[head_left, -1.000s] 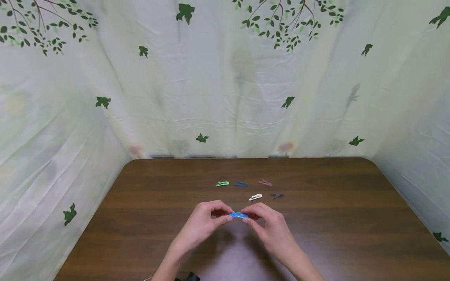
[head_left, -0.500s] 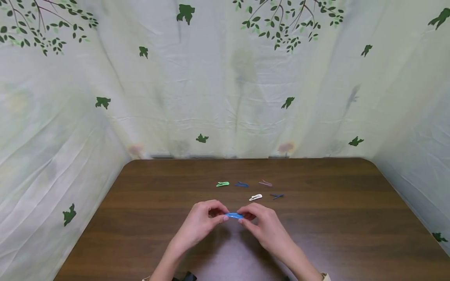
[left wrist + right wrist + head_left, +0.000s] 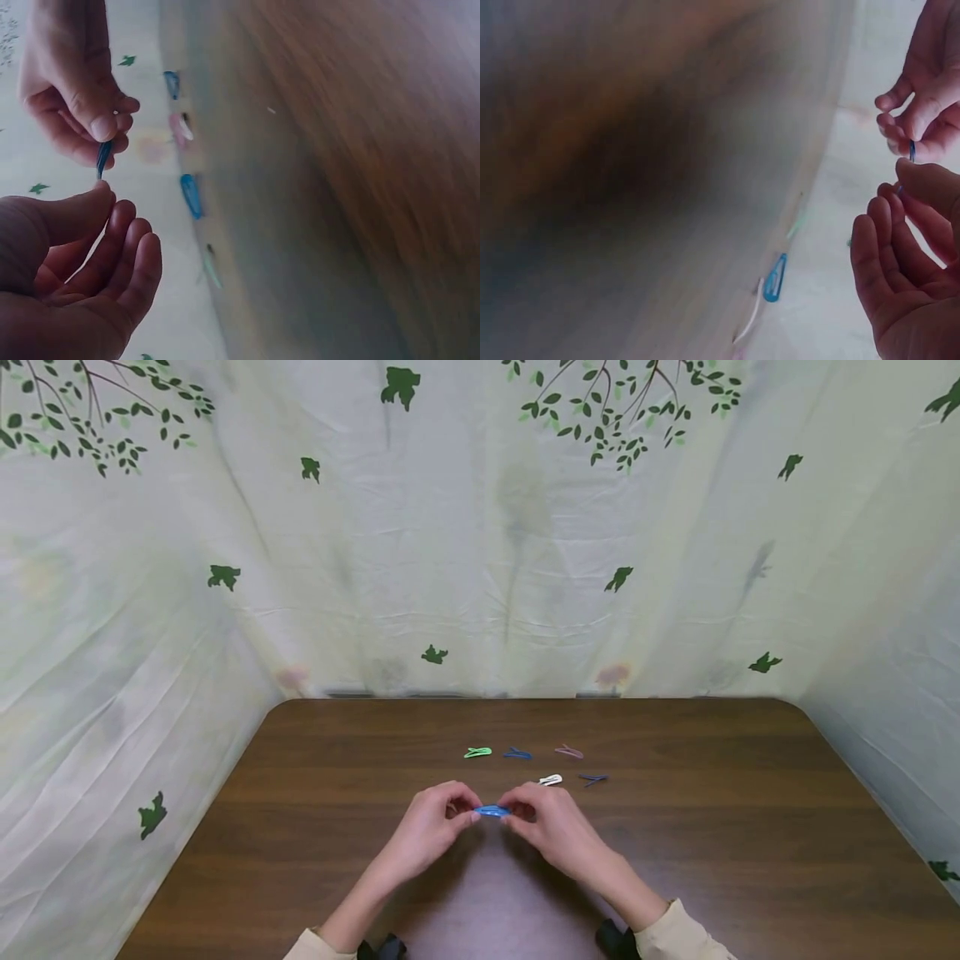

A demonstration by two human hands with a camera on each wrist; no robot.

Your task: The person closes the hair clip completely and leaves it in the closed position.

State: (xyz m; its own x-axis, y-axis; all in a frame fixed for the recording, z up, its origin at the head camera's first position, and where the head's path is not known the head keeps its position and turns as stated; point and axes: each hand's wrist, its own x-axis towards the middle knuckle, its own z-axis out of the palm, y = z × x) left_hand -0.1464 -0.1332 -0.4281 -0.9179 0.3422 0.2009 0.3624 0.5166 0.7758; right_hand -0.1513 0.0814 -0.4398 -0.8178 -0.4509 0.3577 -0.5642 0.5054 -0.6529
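A light blue snap hair clip [image 3: 492,811] is stretched level between the two hands, above the table. My left hand [image 3: 435,821] pinches its left end between thumb and fingertips. Its right end is pinched by my right hand [image 3: 553,827] in the same way, so only the middle of the clip shows in the head view. In the left wrist view the clip [image 3: 103,159] looks dark and narrow, seen from its edge. Just beyond the right hand lies a white hair clip [image 3: 551,780], partly covered by that hand.
More snap clips lie on the brown table [image 3: 337,827] farther back: a green clip [image 3: 477,752], a blue clip [image 3: 517,752], a pink clip [image 3: 569,751] and a dark blue clip [image 3: 594,778]. A pale curtain [image 3: 480,527] with leaf prints hangs behind the table.
Both hands have shifted slightly left and away from the body with the blue hair clip between them. The right hand now overlaps the white clip in the head view.
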